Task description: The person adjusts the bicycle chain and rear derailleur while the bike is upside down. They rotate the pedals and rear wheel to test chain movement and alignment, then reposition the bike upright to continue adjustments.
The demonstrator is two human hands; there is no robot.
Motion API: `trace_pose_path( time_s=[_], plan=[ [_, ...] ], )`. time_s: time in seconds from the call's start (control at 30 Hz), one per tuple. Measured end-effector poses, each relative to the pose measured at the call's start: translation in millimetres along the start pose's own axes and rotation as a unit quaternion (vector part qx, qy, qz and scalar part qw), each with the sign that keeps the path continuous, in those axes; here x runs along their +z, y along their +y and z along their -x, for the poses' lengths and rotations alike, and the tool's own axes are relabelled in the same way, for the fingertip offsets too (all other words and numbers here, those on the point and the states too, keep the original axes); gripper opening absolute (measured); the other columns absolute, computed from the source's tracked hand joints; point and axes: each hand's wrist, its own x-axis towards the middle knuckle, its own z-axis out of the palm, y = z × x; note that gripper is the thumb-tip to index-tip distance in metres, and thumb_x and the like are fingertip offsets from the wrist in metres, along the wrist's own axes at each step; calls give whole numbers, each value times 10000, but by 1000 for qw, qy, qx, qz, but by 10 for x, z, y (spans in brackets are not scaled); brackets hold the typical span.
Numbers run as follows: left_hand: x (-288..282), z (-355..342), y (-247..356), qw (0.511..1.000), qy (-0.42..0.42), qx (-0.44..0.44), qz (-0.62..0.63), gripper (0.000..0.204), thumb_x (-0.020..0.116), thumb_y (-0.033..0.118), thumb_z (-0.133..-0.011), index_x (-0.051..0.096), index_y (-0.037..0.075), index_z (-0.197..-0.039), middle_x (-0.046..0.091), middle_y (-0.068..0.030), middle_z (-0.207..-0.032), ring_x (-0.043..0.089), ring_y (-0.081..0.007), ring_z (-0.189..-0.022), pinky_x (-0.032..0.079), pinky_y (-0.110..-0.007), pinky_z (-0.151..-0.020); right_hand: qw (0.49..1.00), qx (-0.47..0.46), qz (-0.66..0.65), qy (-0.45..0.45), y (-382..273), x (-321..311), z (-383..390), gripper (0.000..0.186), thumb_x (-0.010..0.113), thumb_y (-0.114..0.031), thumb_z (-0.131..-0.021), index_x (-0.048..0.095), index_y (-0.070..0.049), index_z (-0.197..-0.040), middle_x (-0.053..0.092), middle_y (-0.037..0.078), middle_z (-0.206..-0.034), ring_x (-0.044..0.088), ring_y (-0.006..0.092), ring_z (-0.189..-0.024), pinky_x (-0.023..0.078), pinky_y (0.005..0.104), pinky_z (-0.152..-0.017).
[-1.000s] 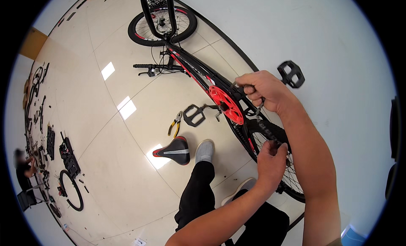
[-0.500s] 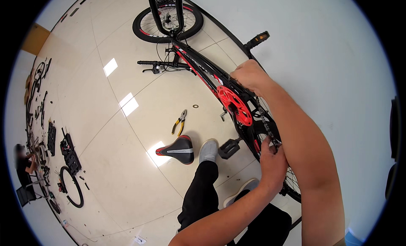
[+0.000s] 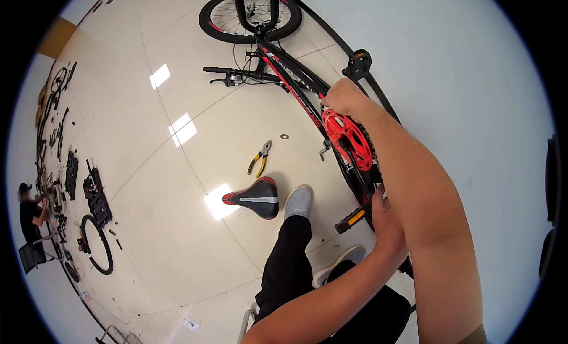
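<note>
A black and red bicycle (image 3: 291, 71) stretches from the top of the view down to my hands. My right hand (image 3: 348, 98) is closed in a fist at the upper edge of the red chainring (image 3: 349, 140); what it grips is hidden by the fingers. Lower down, beside the chainring's bottom edge, my left hand (image 3: 387, 219) has its fingers curled, partly covered by my right forearm. No chain can be made out between the hands. The near pedal (image 3: 353, 218) sits just left of my left hand, and the other pedal (image 3: 358, 64) is above my right hand.
Pliers with yellow and black handles (image 3: 260, 158), a washer (image 3: 284, 137) and a black and red saddle (image 3: 254, 199) lie on the tiled floor. A white wall (image 3: 461, 107) borders the right. Far left are a loose tyre (image 3: 96, 244), tool cases (image 3: 97, 196) and a seated person (image 3: 31, 216).
The crank and chainring have turned, and both pedals show different angles. The bicycle and floor things sit shifted in view. My right forearm now covers more of my left fingers.
</note>
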Motion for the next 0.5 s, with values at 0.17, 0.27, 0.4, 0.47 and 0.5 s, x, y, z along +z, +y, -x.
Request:
trace_pose_path(
  time_s=[0.17,0.27,0.4,0.47,0.5],
  plan=[
    [21,-2,11,999,29,11,-11,791,611,166,-1024,134,-25,-1625,452,-205,-1541,564,-271,-1316,512,-372,-1024,992,-71,-98,27,-30,51,161,291,726,-179,-920,753,97,-1010,704,168,-807,613,226,-690,515,384,-711],
    [90,86,109,999,39,3,-1,795,617,156,-1017,138,-24,-1627,479,-209,-1516,586,-271,-1286,518,-361,-1011,990,-47,-129,42,-128,-28,295,294,723,-156,-910,753,101,-1049,722,177,-843,648,225,-737,528,388,-737],
    [145,133,21,999,43,-3,-1,789,620,148,-1017,150,-23,-1626,517,-207,-1477,605,-255,-1249,525,-345,-988,984,-42,-147,86,45,10,302,292,704,-232,-929,775,42,-999,732,228,-875,698,340,-812,550,422,-805],
    [179,152,-8,999,52,-3,-12,787,622,145,-1017,153,-24,-1625,531,-206,-1463,607,-247,-1242,527,-342,-981,982,-45,-158,94,86,25,316,299,695,-262,-937,784,21,-974,728,251,-863,709,386,-816,556,436,-822],
    [183,160,-15,998,60,-5,-17,787,623,144,-1017,153,-25,-1625,537,-205,-1457,609,-244,-1238,528,-341,-978,981,-39,-168,91,88,41,345,297,695,-252,-934,782,29,-976,724,252,-846,707,376,-797,554,431,-814]
  ],
)
